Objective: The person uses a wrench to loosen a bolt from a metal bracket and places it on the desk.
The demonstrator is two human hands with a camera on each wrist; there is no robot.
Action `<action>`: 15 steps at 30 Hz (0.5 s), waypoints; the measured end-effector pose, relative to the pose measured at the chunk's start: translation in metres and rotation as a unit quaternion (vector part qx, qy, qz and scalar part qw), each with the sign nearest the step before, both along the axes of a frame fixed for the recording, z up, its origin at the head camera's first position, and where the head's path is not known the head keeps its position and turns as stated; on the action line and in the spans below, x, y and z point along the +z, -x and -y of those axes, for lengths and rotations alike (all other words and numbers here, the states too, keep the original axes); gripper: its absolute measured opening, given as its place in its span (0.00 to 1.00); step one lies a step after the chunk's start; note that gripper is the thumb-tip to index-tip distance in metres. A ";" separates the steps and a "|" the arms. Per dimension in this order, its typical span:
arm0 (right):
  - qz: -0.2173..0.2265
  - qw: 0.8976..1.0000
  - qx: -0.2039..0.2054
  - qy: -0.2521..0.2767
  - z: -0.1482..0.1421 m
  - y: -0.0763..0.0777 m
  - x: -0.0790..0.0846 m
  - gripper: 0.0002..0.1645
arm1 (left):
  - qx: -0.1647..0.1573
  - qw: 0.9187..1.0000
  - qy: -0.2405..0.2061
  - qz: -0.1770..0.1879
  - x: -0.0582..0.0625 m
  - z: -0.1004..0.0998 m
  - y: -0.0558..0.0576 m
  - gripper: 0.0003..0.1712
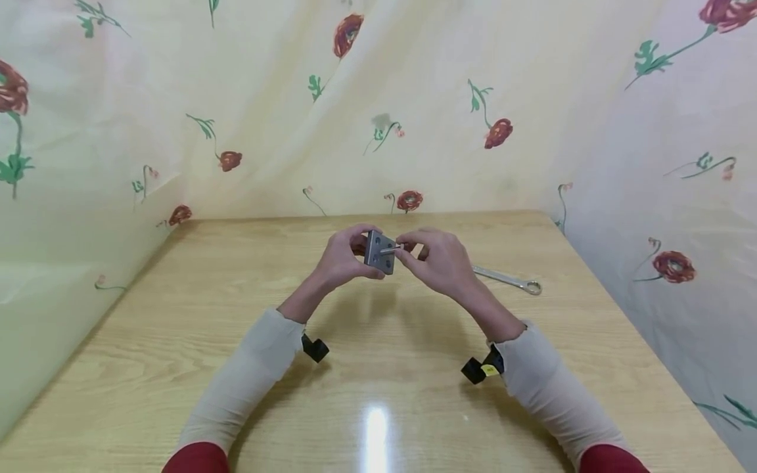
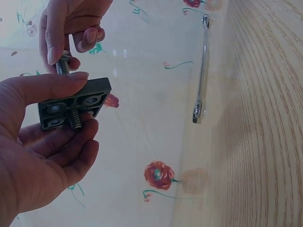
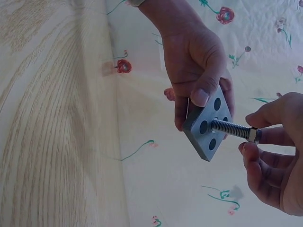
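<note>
My left hand (image 1: 343,259) grips a square grey plate (image 3: 199,137) by its edges, thumb on one side and fingers on the other. The plate has several round holes and is held up above the table. A threaded bolt (image 3: 232,128) passes through its middle, and the tip pokes out of the ribbed back face in the left wrist view. On the other side, my right hand (image 1: 437,259) pinches the hex head end of the bolt between thumb and fingertips. A long stretch of thread shows between the plate and the head.
A combination wrench (image 1: 508,280) lies on the wooden table (image 1: 177,315), partly behind my right forearm. Flower-patterned sheeting (image 1: 432,98) stands along the back and both sides. A small black device (image 1: 481,369) is strapped at each wrist.
</note>
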State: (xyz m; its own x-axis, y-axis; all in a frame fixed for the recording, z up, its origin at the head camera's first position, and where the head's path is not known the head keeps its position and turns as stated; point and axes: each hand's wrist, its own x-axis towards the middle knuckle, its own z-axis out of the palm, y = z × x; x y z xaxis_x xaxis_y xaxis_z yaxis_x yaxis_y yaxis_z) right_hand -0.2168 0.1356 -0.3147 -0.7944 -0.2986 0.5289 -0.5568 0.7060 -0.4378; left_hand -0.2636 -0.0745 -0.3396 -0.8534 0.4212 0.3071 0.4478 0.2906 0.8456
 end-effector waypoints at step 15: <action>-0.002 1.000 0.016 0.003 0.000 0.001 0.004 0.16 | 0.002 1.000 -0.004 0.013 0.003 0.000 0.003 0.39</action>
State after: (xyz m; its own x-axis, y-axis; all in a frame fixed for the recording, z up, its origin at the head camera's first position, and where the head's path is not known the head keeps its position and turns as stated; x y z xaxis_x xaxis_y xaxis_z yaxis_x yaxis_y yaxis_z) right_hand -0.2179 0.1359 -0.3108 -0.7825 -0.3212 0.5334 -0.5810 0.6846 -0.4402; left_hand -0.2662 -0.0749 -0.3365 -0.8632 0.4144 0.2884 0.4241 0.2852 0.8595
